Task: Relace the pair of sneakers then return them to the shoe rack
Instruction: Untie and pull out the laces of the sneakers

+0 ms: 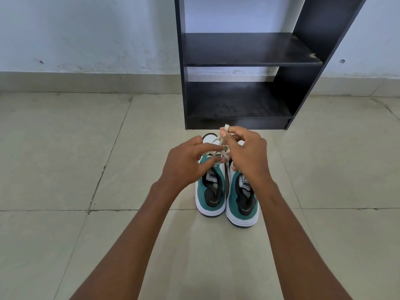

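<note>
Beige tiled floor [65, 169]; scuffed pale wall [86, 33].

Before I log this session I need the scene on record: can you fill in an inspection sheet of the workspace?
Surface: pale tiled floor, bare apart from the shoes and rack.
Job's things: two teal and white sneakers, side by side, heels toward the camera, before the black shoe rack; both visible shelves hold no shoes.
Clutter: nothing seen.
Hands: left hand and right hand over the sneakers, both working a white lace; a loop sits on a right finger.
Cables: nothing seen.
Surroundings: scuffed pale wall with a tiled skirting.
</note>
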